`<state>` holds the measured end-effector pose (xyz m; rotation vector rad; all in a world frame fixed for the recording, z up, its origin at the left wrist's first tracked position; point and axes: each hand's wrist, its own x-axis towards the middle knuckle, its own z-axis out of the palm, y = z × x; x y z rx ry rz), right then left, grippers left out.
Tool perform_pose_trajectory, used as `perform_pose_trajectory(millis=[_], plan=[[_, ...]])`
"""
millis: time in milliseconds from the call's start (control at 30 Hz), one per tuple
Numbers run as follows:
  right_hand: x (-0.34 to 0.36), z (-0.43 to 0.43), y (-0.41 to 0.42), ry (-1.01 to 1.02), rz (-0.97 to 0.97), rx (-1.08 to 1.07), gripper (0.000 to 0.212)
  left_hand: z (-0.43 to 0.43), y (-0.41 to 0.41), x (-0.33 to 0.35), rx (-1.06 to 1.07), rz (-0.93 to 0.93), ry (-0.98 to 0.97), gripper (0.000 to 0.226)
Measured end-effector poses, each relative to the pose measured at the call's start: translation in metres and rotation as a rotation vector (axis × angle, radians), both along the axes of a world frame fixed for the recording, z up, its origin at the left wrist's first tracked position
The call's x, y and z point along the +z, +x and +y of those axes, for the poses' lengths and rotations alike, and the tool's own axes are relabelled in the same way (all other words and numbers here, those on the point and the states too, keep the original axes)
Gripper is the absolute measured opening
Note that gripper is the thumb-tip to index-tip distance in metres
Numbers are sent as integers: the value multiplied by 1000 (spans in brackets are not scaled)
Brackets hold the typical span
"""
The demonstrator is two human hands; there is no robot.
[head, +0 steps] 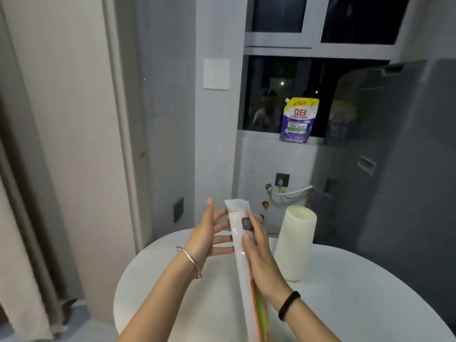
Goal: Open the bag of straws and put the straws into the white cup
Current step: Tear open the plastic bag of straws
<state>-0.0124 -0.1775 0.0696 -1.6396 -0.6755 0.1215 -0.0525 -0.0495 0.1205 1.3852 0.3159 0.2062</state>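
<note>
You are holding the long, clear plastic bag of coloured straws (pixel 243 245) upright above the surface, right hand (pixel 261 260) fingers closing round its slippery, floppy middle, left hand (pixel 208 236) fingers spreading open beside its flap, the tall white cup (pixel 294 243) standing just beyond your right fingers.

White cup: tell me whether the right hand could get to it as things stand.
Probably yes. The white cup stands upright on the table just right of the right hand, with nothing between them. But that hand is holding the straw bag.
</note>
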Motion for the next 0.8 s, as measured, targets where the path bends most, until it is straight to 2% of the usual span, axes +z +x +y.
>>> perform_pose_trajectory(millis=[167, 267, 500, 667, 800], plan=[[53, -15, -24, 203, -48, 30, 55, -29, -44, 52, -100, -188, 123, 49], [65, -26, -41, 249, -34, 9, 47, -45, -62, 55, -86, -265, 177, 45], [57, -56, -70, 196, 122, 6, 37, -60, -74, 26, -20, -204, 251, 20], [64, -65, -79, 97, 103, 63, 25, -58, -75, 29, -31, -186, 268, 30], [68, -64, -85, 89, 82, 81, 23, -57, -77, 29, -35, -167, 318, 34]])
